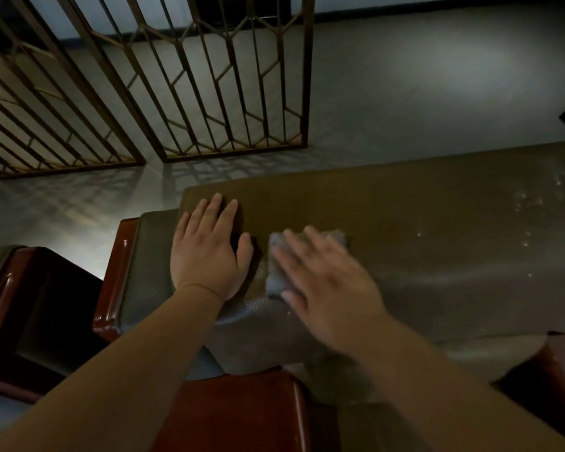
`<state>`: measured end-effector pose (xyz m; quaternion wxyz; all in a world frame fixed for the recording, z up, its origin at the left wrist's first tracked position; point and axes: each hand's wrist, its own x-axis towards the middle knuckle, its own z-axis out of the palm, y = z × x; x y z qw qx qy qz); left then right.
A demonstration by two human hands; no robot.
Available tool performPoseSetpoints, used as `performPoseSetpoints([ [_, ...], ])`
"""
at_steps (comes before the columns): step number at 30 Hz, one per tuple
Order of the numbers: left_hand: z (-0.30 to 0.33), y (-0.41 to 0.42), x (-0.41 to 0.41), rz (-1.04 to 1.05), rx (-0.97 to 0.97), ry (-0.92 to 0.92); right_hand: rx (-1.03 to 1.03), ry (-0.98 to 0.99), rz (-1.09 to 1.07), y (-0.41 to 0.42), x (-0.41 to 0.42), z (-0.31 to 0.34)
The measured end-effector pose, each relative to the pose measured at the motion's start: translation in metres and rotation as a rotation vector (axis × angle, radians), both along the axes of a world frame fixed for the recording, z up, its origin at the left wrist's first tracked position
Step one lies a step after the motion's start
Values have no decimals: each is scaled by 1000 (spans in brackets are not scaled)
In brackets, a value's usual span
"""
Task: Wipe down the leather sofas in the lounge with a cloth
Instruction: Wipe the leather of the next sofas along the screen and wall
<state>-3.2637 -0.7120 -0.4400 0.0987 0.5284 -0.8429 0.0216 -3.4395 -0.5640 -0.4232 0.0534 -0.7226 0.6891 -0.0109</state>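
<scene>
The right hand (327, 282), blurred, presses the grey cloth (276, 265) flat-fingered near the sofa (437, 230) top's left end; cloth's long axis runs front to back. The left hand (209, 252) rests flat beside it.

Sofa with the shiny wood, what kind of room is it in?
Probably a lounge or sitting room. There is a brown leather sofa with glossy wooden armrests, a smooth tiled floor, and a tall lattice screen standing behind it.
</scene>
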Motion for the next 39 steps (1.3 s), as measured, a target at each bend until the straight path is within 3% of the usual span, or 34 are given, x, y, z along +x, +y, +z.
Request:
performPoseSetpoints([
  [4,-4,-1,-1,9,-14,-11,-17,5,-470,-18,-80,7],
  [6,-4,-2,-1,13,-13,-12,6,-6,-640,-27,-78,12],
  [8,-3,-2,0,7,-8,-10,3,-11,-580,-32,-34,13],
  [11,-2,-1,0,2,-8,-8,-60,-54,-160,-16,33,3],
  [13,-3,-1,0,-3,-15,6,-34,-41,-60,-8,12,3],
  [17,-9,-5,2,-4,-43,1,-27,20,-528,5,-95,3],
  [20,0,-2,0,18,-4,-45,-10,30,-693,8,-92,8],
  [24,22,7,-4,30,125,-95,60,-12,-257,20,-30,15],
  [26,29,8,-8,67,199,-87,99,-17,-74,29,-50,20],
  [28,41,10,-26,113,274,-61,96,36,-99,31,-95,23],
  [31,52,24,-90,-10,317,18,140,-5,-547,30,-162,31],
  [33,47,37,-132,-118,326,31,168,-67,-699,26,-166,35],
  [36,18,49,-157,-83,210,2,80,17,-384,30,-126,15],
  [39,-6,39,-157,-37,103,10,24,-51,-96,38,-132,8],
])
